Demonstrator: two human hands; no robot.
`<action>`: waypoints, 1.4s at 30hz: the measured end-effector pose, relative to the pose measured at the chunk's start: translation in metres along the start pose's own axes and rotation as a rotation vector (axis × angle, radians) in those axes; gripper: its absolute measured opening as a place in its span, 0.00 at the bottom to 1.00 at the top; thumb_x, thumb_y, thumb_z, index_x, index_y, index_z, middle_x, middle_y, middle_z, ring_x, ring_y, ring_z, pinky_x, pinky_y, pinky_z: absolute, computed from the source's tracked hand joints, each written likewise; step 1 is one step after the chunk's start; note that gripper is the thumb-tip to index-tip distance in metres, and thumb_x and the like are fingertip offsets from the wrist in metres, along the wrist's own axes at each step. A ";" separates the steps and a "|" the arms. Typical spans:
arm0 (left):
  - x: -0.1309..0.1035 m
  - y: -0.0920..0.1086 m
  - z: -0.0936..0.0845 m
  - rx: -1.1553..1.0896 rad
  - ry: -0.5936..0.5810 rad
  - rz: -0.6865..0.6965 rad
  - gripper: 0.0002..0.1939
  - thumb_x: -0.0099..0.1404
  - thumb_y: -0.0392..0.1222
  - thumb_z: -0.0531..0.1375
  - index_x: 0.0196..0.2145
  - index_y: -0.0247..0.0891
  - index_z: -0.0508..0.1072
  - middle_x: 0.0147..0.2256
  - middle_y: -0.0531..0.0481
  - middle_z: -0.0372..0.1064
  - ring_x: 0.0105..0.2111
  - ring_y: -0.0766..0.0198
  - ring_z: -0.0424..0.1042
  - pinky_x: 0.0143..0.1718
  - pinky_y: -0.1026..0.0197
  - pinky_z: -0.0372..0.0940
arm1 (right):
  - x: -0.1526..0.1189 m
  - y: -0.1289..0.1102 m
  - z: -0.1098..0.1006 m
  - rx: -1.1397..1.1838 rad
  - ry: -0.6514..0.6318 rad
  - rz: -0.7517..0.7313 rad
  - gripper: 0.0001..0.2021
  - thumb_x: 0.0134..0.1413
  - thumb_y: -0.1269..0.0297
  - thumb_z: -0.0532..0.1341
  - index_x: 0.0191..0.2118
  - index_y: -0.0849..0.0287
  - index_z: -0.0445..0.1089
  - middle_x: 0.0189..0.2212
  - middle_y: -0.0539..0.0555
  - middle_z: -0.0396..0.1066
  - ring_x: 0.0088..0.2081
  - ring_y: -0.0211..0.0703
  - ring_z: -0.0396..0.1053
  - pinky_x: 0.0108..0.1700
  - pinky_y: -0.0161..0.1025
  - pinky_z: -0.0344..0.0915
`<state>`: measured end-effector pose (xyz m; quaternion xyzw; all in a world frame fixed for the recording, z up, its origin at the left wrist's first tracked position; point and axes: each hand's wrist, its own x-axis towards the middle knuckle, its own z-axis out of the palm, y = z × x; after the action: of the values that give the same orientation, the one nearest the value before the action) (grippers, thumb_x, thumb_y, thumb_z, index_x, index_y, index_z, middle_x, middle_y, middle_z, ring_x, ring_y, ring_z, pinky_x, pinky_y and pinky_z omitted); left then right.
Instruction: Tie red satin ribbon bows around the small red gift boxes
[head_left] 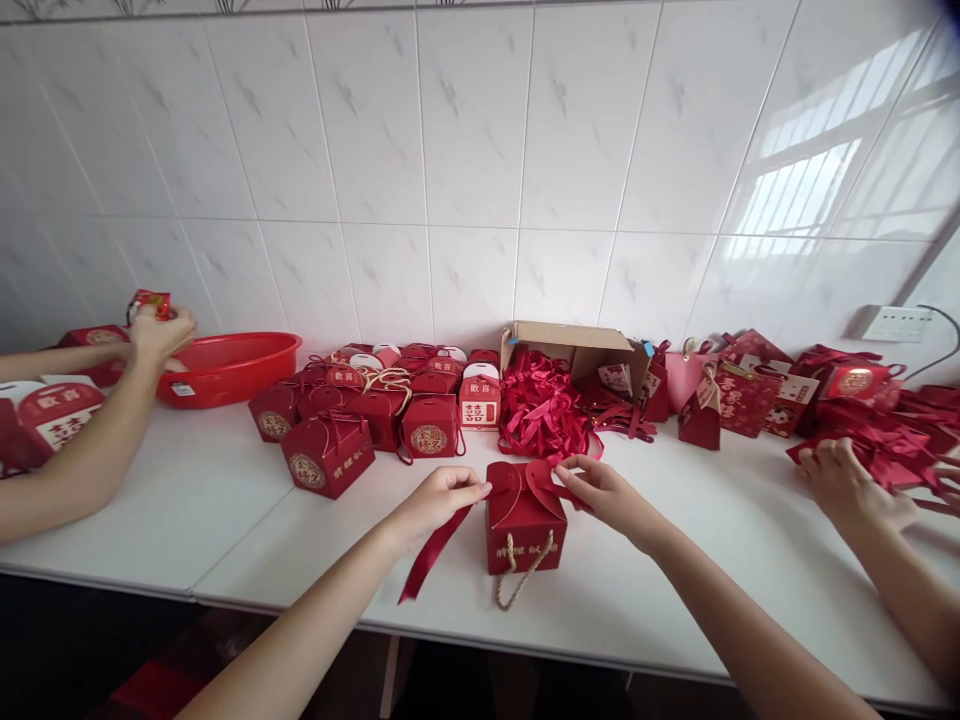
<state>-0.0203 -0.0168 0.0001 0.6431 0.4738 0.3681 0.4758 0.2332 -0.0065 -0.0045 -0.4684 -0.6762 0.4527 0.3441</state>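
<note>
A dark red box (526,535) with gold lettering stands upright near the table's front edge, a twisted gold cord looping down its front. At the box's upper left, my left hand (450,495) pinches a red ribbon (435,560), whose loose end hangs down to the left. On the opposite side, my right hand (600,490) pinches red ribbon at the box's upper right. Curved flaps cover the box's top between my hands. Exactly how the ribbon passes through the top is hard to make out.
Behind are several red boxes (328,455), a ribbon pile (544,400) and a cardboard box (574,335). At left, a person's hands hold a small red packet (154,303) by a red basin (232,370). Another person's hand (855,490) touches red ribboned items at right.
</note>
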 end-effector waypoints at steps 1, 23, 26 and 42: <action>-0.001 -0.001 -0.002 0.009 0.011 0.006 0.15 0.55 0.52 0.62 0.22 0.37 0.68 0.22 0.55 0.59 0.24 0.66 0.58 0.27 0.65 0.53 | 0.000 0.001 -0.001 -0.004 0.017 -0.006 0.22 0.52 0.42 0.56 0.38 0.58 0.63 0.20 0.44 0.57 0.23 0.34 0.57 0.24 0.33 0.52; -0.050 -0.025 0.023 0.400 0.104 0.078 0.15 0.60 0.49 0.55 0.42 0.42 0.73 0.20 0.54 0.61 0.22 0.60 0.61 0.26 0.63 0.54 | -0.032 0.026 0.009 -0.243 0.043 0.075 0.33 0.57 0.39 0.43 0.24 0.60 0.74 0.27 0.57 0.72 0.28 0.45 0.66 0.35 0.42 0.62; -0.045 -0.024 0.027 0.472 0.088 0.006 0.24 0.61 0.44 0.53 0.55 0.41 0.65 0.20 0.54 0.63 0.23 0.60 0.64 0.27 0.63 0.56 | -0.031 0.029 0.016 -0.084 -0.012 0.164 0.35 0.56 0.37 0.42 0.43 0.61 0.74 0.35 0.58 0.74 0.28 0.43 0.67 0.35 0.42 0.63; -0.012 -0.005 0.036 -0.822 0.394 0.043 0.09 0.58 0.43 0.63 0.36 0.38 0.73 0.35 0.50 0.71 0.36 0.65 0.71 0.33 0.66 0.65 | 0.004 0.029 0.047 1.299 0.342 0.013 0.10 0.42 0.71 0.69 0.32 0.56 0.70 0.33 0.50 0.75 0.36 0.38 0.74 0.39 0.34 0.72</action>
<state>0.0086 -0.0375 -0.0152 0.3284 0.3563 0.6507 0.5846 0.1994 -0.0123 -0.0477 -0.2353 -0.1997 0.6891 0.6556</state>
